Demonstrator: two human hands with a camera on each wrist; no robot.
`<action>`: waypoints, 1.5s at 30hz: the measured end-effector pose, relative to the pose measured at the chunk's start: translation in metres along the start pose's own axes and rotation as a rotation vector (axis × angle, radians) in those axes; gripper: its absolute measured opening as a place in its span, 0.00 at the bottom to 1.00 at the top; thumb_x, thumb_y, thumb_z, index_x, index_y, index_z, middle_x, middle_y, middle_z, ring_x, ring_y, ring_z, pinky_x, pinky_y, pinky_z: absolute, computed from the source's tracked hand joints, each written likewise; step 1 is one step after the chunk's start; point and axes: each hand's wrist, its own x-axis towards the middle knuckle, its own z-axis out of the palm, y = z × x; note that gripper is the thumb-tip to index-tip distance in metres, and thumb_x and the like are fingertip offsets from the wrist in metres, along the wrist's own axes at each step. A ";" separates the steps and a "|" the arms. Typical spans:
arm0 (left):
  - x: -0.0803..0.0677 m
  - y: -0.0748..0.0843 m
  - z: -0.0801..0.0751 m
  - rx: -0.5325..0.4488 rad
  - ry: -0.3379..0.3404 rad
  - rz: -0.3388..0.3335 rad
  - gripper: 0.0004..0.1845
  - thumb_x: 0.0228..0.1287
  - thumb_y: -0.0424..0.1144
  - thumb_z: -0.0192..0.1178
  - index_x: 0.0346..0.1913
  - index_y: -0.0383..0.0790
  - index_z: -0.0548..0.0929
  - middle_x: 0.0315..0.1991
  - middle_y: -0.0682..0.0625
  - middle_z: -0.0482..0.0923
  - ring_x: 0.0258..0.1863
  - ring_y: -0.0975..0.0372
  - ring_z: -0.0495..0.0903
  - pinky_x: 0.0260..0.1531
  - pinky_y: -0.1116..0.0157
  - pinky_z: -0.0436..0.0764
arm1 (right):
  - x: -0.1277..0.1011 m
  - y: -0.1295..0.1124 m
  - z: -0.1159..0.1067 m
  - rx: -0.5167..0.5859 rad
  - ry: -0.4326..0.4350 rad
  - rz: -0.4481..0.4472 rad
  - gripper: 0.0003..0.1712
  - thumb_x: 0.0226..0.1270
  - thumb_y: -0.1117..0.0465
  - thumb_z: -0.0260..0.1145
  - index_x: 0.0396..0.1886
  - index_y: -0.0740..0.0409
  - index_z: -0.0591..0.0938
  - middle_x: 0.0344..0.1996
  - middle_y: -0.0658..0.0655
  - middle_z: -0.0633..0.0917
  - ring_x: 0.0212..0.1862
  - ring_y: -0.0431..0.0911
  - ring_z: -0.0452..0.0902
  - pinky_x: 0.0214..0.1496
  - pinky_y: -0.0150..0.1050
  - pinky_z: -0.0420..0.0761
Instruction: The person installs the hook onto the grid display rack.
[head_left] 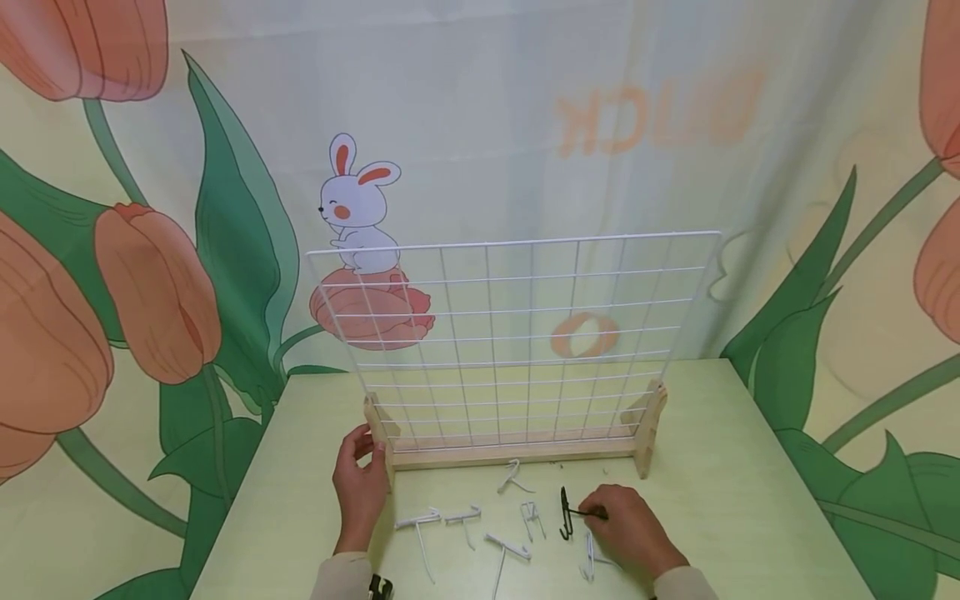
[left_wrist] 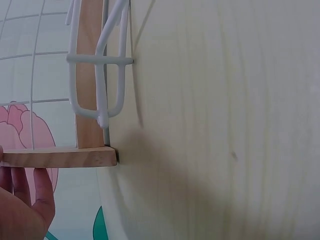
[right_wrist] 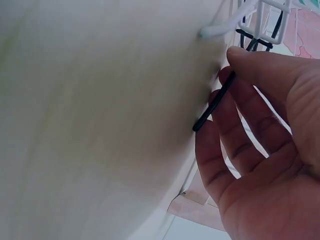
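Head view: pale green table [head_left: 750,467] meets a tulip-and-rabbit backdrop [head_left: 150,275].

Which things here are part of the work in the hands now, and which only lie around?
In use: black hook, pinched by right hand; grid panel in wooden stand, stand held by left hand.

Lying about: white hooks on table.

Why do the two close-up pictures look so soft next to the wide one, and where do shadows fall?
Head view: even light, sharp on the grid, straight edges bowed toward the frame's sides. Left wrist view: the table is blurred, with a soft shadow beside the wooden foot. Right wrist view: the table is a pale blur; the right hand and black hook are clearer.
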 end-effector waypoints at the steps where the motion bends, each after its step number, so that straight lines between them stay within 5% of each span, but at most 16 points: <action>1: 0.000 0.000 0.000 0.003 0.000 0.001 0.20 0.76 0.31 0.62 0.67 0.43 0.78 0.55 0.43 0.83 0.53 0.58 0.80 0.41 0.81 0.79 | 0.000 0.000 0.000 0.003 -0.002 -0.004 0.11 0.61 0.65 0.79 0.36 0.41 0.93 0.34 0.36 0.87 0.38 0.33 0.82 0.41 0.34 0.82; 26: -0.003 -0.003 0.000 0.025 0.017 -0.007 0.20 0.76 0.33 0.62 0.67 0.44 0.79 0.55 0.44 0.83 0.54 0.56 0.81 0.42 0.81 0.78 | -0.003 0.001 0.001 0.034 -0.021 0.010 0.10 0.63 0.67 0.77 0.36 0.45 0.91 0.32 0.39 0.85 0.38 0.33 0.80 0.42 0.34 0.82; 45: -0.001 -0.003 0.001 0.058 0.010 0.035 0.20 0.77 0.33 0.62 0.68 0.44 0.78 0.55 0.44 0.83 0.55 0.55 0.82 0.44 0.81 0.78 | 0.001 -0.023 -0.021 0.027 0.106 -0.058 0.07 0.64 0.68 0.77 0.39 0.51 0.93 0.33 0.40 0.87 0.35 0.30 0.79 0.37 0.30 0.81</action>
